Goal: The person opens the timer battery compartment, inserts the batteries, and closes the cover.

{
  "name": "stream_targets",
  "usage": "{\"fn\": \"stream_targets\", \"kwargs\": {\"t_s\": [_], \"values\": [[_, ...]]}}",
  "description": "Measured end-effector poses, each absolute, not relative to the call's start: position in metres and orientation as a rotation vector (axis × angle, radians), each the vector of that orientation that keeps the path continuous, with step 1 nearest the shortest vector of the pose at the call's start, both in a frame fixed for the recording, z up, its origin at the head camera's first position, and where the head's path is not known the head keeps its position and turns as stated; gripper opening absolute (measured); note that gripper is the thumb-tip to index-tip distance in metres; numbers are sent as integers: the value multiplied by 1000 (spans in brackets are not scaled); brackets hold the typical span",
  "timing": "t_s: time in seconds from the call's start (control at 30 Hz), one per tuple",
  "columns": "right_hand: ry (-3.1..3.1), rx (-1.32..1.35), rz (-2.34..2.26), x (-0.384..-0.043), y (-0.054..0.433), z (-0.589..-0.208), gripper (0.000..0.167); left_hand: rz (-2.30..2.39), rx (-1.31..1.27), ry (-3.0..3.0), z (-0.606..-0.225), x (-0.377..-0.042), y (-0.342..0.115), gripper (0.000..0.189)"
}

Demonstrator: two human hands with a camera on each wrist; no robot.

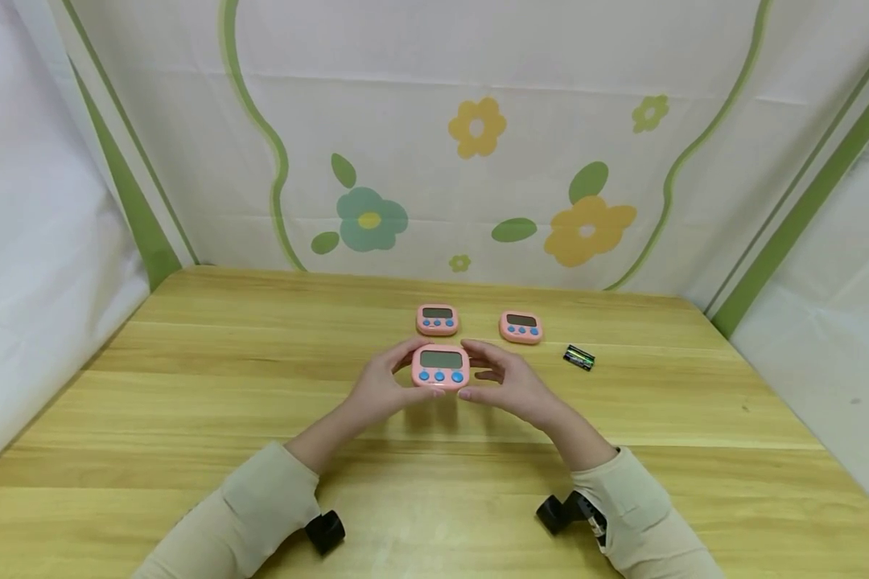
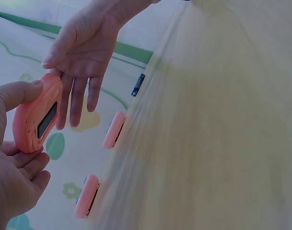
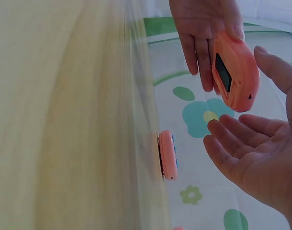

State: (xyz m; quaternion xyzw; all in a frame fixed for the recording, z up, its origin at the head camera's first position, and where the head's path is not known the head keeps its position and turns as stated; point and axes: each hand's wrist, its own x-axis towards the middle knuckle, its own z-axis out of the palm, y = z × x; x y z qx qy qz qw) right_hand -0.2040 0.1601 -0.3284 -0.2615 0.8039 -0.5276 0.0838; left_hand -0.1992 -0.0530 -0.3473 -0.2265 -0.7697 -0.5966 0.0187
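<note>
Above the table, my left hand (image 1: 378, 392) holds a pink digital timer (image 1: 441, 368), thumb along one edge and fingers at the other. Its screen and blue buttons face up in the head view. A dark rectangle shows on the timer's underside (image 2: 44, 120) in the left wrist view. My right hand (image 1: 519, 392) is at the timer's right side, thumb and fingers spread. In the right wrist view, a gap shows between the right hand (image 3: 261, 148) and the timer (image 3: 239, 72).
Two more pink timers lie behind the hands, one at the middle (image 1: 438, 320) and one to the right (image 1: 520, 328). Small dark batteries (image 1: 579, 358) lie further right on the wooden table (image 1: 261, 362). A flower-printed cloth (image 1: 420, 48) hangs behind the table.
</note>
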Motion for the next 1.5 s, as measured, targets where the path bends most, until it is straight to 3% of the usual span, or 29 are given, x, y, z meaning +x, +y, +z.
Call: {"fn": "stream_targets", "kwargs": {"t_s": [0.53, 0.9, 1.5], "values": [[2345, -843, -1672, -202, 154, -336, 65, -1942, -679, -2339, -351, -193, -47, 65], [2331, -854, -1684, -202, 155, -337, 64, -1958, -669, -2371, -326, -175, -45, 65], [2292, -751, -1734, -202, 155, -335, 59, -1955, -756, -2305, -338, -180, -46, 67]]}}
